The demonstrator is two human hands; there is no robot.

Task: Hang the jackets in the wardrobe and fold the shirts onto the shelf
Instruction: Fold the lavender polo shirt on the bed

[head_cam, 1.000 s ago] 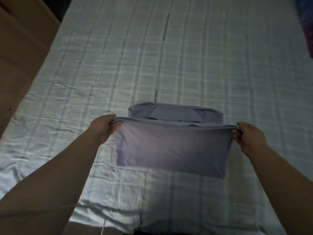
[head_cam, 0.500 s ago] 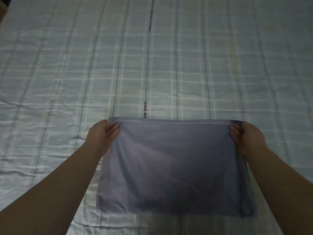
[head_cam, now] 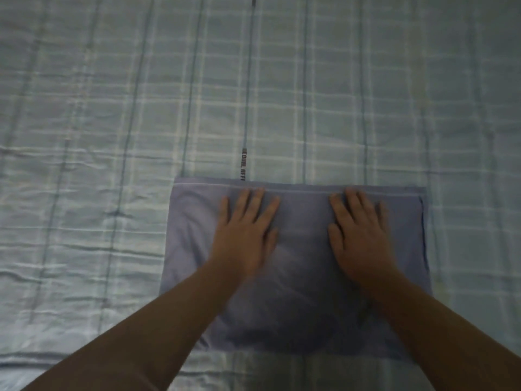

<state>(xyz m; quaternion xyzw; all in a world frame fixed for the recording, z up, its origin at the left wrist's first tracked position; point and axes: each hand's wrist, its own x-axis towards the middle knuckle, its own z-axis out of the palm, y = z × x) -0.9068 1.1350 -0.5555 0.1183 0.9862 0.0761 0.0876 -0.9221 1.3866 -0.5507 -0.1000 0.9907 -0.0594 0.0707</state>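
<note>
A folded blue shirt (head_cam: pixel 296 277) lies flat on the bed (head_cam: pixel 112 136), a neat rectangle under both hands. The left hand (head_cam: pixel 244 235) rests palm down on the shirt's left half, fingers spread wide and pointing away from the person, holding nothing. The right hand (head_cam: pixel 361 235) lies the same way on the right half, flat and splayed, also gripping nothing. The two hands sit side by side with a strip of bare cloth between them, their fingertips just short of the shirt's far edge, where a pale hem line runs across. Shirt cloth shows beyond the outer side of each hand and below both wrists, toward the person. Both forearms are bare and cross the shirt's near edge. The bed is covered by a pale checked sheet (head_cam: pixel 366 94), wrinkled to the left of the left hand; a dark stripe with small lettering runs away from the shirt just beyond the left hand's fingertips. The view is slightly blurred.
</note>
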